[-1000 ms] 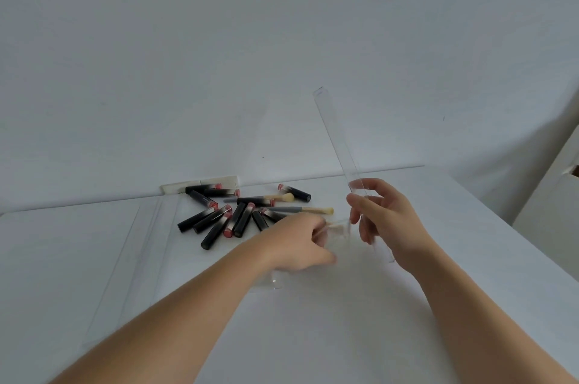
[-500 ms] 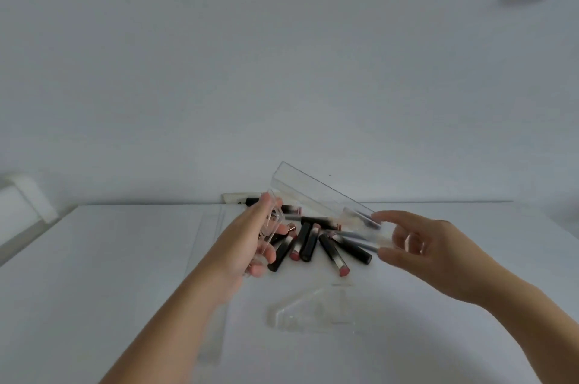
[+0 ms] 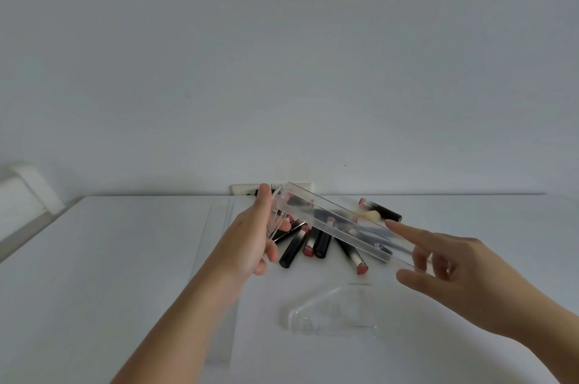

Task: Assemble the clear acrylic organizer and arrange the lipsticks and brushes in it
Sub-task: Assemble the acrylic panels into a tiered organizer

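Note:
My right hand (image 3: 454,270) pinches the right end of a long clear acrylic strip (image 3: 341,227), index finger stretched along its top. The strip slants up and left over the pile of black lipsticks (image 3: 300,242) with pink tips. Its far end meets a small clear acrylic panel (image 3: 275,217), which my left hand (image 3: 250,239) holds upright between thumb and fingers. A brush with a tan head (image 3: 372,215) lies among the lipsticks, partly hidden behind the strip. A clear wedge-shaped acrylic piece (image 3: 332,314) lies on the white table (image 3: 94,274) below my right hand.
More long clear acrylic panels (image 3: 216,227) lie flat on the table under my left forearm. A white socket plate (image 3: 239,189) sits on the wall behind the pile. A white object (image 3: 28,186) stands off the table's left edge.
The strip stood upright in my right hand; it now slants low over the lipsticks. My left hand rose from the table with the small clear panel and met the strip's far end.

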A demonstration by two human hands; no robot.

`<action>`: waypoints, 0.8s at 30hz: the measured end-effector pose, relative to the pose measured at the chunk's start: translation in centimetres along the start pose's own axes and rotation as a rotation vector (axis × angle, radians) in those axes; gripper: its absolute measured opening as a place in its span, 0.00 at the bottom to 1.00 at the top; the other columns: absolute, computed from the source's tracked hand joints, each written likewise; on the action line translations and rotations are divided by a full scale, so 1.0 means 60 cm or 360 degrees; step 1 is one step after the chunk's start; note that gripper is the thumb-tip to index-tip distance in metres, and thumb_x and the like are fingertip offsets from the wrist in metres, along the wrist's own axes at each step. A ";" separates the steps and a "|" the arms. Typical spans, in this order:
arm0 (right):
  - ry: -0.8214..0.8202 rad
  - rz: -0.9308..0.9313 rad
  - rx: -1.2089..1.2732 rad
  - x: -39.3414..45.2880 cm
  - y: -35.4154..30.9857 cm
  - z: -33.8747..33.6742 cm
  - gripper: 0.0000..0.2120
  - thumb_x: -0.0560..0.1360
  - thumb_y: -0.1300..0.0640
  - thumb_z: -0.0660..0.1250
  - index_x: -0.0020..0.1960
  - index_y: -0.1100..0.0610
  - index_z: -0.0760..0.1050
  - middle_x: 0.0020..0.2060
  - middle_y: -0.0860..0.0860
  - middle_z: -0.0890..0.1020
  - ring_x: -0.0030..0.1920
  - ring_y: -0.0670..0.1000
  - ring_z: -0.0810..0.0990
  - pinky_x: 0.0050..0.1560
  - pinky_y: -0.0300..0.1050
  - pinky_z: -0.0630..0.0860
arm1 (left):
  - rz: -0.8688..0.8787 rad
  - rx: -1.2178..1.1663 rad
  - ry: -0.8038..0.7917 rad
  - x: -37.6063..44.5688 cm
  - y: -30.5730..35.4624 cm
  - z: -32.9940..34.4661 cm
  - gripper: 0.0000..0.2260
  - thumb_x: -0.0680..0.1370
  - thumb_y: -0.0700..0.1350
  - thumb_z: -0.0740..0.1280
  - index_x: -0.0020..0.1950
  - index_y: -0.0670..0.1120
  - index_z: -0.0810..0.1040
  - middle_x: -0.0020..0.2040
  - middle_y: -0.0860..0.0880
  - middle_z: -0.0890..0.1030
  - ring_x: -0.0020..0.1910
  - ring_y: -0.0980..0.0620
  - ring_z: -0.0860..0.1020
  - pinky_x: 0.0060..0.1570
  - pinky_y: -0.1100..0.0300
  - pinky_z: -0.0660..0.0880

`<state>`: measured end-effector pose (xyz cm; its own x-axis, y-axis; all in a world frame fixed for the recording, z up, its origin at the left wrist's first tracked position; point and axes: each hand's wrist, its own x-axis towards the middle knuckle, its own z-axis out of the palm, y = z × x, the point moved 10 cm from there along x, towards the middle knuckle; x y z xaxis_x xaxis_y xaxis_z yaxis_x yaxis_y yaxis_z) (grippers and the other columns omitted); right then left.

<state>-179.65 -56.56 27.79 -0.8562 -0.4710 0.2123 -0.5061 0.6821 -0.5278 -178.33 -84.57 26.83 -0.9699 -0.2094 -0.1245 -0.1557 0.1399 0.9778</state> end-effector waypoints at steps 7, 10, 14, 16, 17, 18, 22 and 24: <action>-0.0010 -0.0017 -0.0066 -0.006 -0.006 0.001 0.29 0.69 0.30 0.64 0.66 0.16 0.57 0.48 0.36 0.77 0.35 0.46 0.73 0.36 0.41 0.75 | 0.0075 0.0242 -0.0002 0.003 0.000 0.004 0.31 0.66 0.81 0.48 0.54 0.69 0.81 0.53 0.44 0.84 0.35 0.49 0.70 0.26 0.61 0.62; -0.0023 -0.0026 -0.0155 -0.006 -0.007 0.003 0.29 0.70 0.29 0.62 0.67 0.16 0.55 0.49 0.34 0.75 0.39 0.45 0.74 0.36 0.39 0.75 | 0.0095 0.0340 0.0026 0.007 -0.004 -0.003 0.37 0.66 0.83 0.47 0.54 0.61 0.81 0.43 0.48 0.84 0.30 0.54 0.71 0.26 0.64 0.64; -0.0005 -0.0056 -0.0248 -0.005 -0.011 0.004 0.29 0.70 0.28 0.59 0.67 0.15 0.51 0.51 0.33 0.73 0.43 0.41 0.74 0.35 0.35 0.72 | 0.0188 0.0490 0.0069 0.004 0.002 -0.004 0.20 0.77 0.72 0.49 0.53 0.66 0.76 0.31 0.61 0.76 0.21 0.63 0.70 0.26 0.71 0.66; 0.0002 -0.0069 -0.0270 -0.004 -0.013 0.005 0.28 0.70 0.28 0.59 0.67 0.15 0.51 0.52 0.32 0.72 0.43 0.40 0.74 0.34 0.34 0.71 | 0.0258 0.0572 0.0075 0.005 0.005 -0.003 0.16 0.81 0.68 0.50 0.50 0.67 0.76 0.30 0.66 0.77 0.27 0.69 0.73 0.33 0.65 0.67; 0.0004 -0.0074 -0.0275 -0.004 -0.013 0.006 0.28 0.70 0.28 0.59 0.66 0.15 0.51 0.52 0.32 0.72 0.43 0.39 0.74 0.34 0.34 0.71 | 0.0292 0.0605 0.0075 0.004 0.008 -0.002 0.16 0.82 0.65 0.50 0.48 0.65 0.76 0.30 0.68 0.76 0.28 0.70 0.72 0.35 0.62 0.67; 0.0009 -0.0077 -0.0275 -0.004 -0.013 0.005 0.28 0.70 0.29 0.59 0.66 0.14 0.52 0.52 0.32 0.72 0.43 0.39 0.74 0.34 0.34 0.71 | 0.0328 0.0623 0.0079 0.002 0.011 0.000 0.16 0.83 0.63 0.50 0.46 0.63 0.76 0.31 0.68 0.76 0.29 0.69 0.72 0.36 0.60 0.67; 0.0024 -0.0083 -0.0252 -0.011 -0.016 0.006 0.28 0.70 0.29 0.60 0.66 0.14 0.52 0.52 0.33 0.71 0.43 0.40 0.74 0.33 0.34 0.72 | 0.0515 0.0594 0.0100 -0.001 0.028 0.001 0.16 0.83 0.60 0.52 0.52 0.54 0.75 0.41 0.56 0.75 0.31 0.62 0.70 0.37 0.56 0.69; 0.0032 -0.0108 -0.0277 -0.012 -0.019 0.007 0.28 0.71 0.29 0.59 0.66 0.14 0.51 0.52 0.34 0.71 0.44 0.40 0.74 0.33 0.34 0.72 | 0.0538 0.0555 0.0083 -0.001 0.028 0.002 0.15 0.81 0.61 0.52 0.53 0.56 0.75 0.40 0.63 0.76 0.32 0.64 0.72 0.36 0.56 0.69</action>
<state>-178.42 -57.26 27.88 -0.8206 -0.5089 0.2601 -0.5715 0.7366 -0.3617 -178.53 -84.19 28.44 -0.9676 -0.1434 0.2077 0.1042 0.5224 0.8463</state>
